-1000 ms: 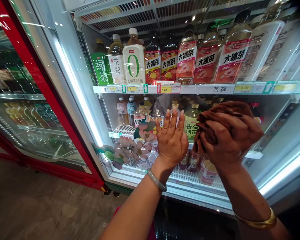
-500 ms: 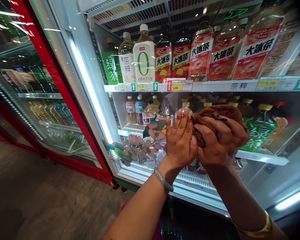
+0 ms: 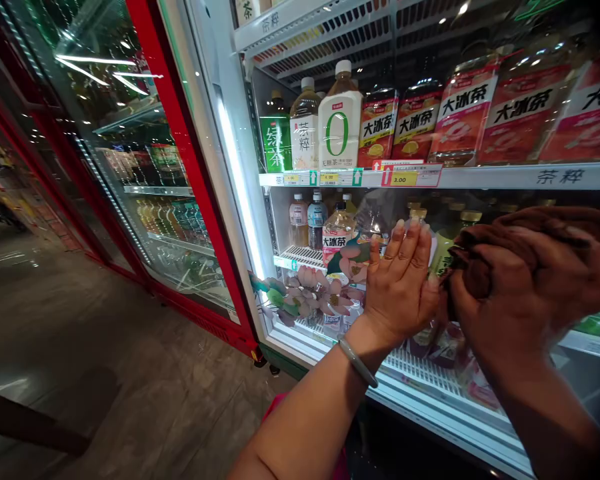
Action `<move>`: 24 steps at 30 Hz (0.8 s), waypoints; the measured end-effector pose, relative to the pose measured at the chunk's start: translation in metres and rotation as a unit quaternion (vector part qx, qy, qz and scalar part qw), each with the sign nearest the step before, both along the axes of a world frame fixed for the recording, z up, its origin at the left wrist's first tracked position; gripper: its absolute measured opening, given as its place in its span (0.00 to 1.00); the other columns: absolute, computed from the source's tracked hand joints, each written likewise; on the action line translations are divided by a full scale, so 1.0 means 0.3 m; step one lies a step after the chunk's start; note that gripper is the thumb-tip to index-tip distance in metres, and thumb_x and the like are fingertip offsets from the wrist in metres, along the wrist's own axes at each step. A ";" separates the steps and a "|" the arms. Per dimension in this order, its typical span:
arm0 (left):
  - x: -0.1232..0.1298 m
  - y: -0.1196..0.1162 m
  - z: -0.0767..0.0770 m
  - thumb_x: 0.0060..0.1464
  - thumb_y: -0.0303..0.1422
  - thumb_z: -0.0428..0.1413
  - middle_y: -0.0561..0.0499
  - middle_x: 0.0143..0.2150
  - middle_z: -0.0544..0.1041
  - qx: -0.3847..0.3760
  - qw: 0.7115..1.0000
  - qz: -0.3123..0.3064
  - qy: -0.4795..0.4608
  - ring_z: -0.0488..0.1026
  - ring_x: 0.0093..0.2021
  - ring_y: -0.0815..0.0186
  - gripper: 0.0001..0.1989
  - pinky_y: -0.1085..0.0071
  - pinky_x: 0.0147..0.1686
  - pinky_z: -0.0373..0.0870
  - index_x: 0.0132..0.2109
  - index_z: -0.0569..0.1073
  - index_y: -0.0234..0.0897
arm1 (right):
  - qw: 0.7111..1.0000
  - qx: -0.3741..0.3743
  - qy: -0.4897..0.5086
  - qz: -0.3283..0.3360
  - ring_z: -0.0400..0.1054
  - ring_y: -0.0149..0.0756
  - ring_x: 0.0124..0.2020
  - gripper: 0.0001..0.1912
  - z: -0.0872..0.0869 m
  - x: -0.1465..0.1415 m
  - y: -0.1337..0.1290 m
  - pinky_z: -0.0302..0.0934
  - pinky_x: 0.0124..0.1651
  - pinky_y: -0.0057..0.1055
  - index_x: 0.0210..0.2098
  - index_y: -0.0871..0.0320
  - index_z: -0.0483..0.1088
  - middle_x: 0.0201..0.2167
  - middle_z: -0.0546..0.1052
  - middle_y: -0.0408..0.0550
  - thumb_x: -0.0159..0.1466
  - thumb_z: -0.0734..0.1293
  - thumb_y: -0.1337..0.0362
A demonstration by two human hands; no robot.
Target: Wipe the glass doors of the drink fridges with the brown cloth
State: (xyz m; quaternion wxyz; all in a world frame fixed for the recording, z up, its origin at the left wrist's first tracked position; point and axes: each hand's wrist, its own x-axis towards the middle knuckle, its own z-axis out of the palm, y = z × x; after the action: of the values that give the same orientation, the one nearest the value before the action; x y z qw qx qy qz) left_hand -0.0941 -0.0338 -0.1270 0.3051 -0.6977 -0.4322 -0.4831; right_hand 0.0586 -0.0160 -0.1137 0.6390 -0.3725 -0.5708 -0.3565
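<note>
My left hand (image 3: 399,285) lies flat against the glass door (image 3: 300,373) of a drinks fridge, fingers stretched upward, holding nothing. A grey bangle (image 3: 357,363) is around that wrist. Right beside it, my right hand (image 3: 520,293) grips a bunched brown cloth (image 3: 545,227) at the glass. Part of the cloth is hidden by the fingers. A flower sticker (image 3: 313,293) shows just left of my left hand. Behind the glass, bottles of tea stand on the shelves, among them a white-labelled bottle (image 3: 341,120) and red-labelled bottles (image 3: 463,110).
A red-framed fridge door (image 3: 195,167) runs along the left, with further fridges beyond it. A shelf edge with price tags (image 3: 405,177) crosses behind the glass. Grey floor (image 3: 145,387) spreads at the lower left, where a dark bar (image 3: 30,423) enters the view.
My right hand has moved right with the cloth, away from my left hand, which keeps its place on the glass. The camera view has turned somewhat left.
</note>
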 end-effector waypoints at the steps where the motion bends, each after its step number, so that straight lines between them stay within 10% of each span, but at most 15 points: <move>1: -0.017 0.000 -0.003 0.68 0.35 0.40 0.40 0.78 0.55 0.000 1.000 0.004 -0.003 0.40 0.80 0.59 0.34 0.48 0.78 0.40 0.77 0.48 0.28 | 0.999 0.003 -0.036 0.004 0.64 0.53 0.65 0.15 -0.015 -0.029 0.000 0.60 0.66 0.54 0.43 0.47 0.79 0.54 0.79 0.48 0.57 0.77 0.54; 8: -0.122 -0.002 -0.035 0.68 0.33 0.41 0.40 0.78 0.54 -0.006 1.000 -0.027 -0.006 0.44 0.80 0.60 0.33 0.52 0.77 0.47 0.77 0.49 0.29 | 0.984 0.044 -0.172 0.008 0.72 0.48 0.58 0.15 -0.101 -0.101 -0.015 0.57 0.69 0.53 0.49 0.46 0.78 0.52 0.82 0.43 0.63 0.73 0.55; 14: -0.145 -0.018 -0.013 0.66 0.31 0.45 0.41 0.78 0.53 -0.011 1.000 -0.011 -0.027 0.44 0.80 0.60 0.34 0.55 0.76 0.53 0.76 0.52 0.28 | 0.991 0.029 -0.127 -0.006 0.70 0.58 0.61 0.15 -0.036 -0.055 -0.007 0.65 0.62 0.59 0.48 0.45 0.78 0.51 0.81 0.48 0.60 0.74 0.56; 24: -0.162 -0.047 -0.025 0.69 0.32 0.43 0.41 0.79 0.50 -0.067 0.993 -0.054 -0.076 0.45 0.80 0.58 0.33 0.51 0.76 0.53 0.77 0.50 0.30 | 0.966 -0.019 -0.258 0.029 0.58 0.49 0.71 0.20 0.009 -0.191 -0.007 0.46 0.76 0.56 0.59 0.50 0.72 0.61 0.75 0.50 0.68 0.65 0.64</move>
State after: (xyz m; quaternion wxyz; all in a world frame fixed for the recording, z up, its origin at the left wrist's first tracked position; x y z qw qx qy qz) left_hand -0.1426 -0.0479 -0.1346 0.1973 -0.7002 -0.4473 -0.5203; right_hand 0.0014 -0.0182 -0.1110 0.4733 -0.2628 -0.7336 -0.4108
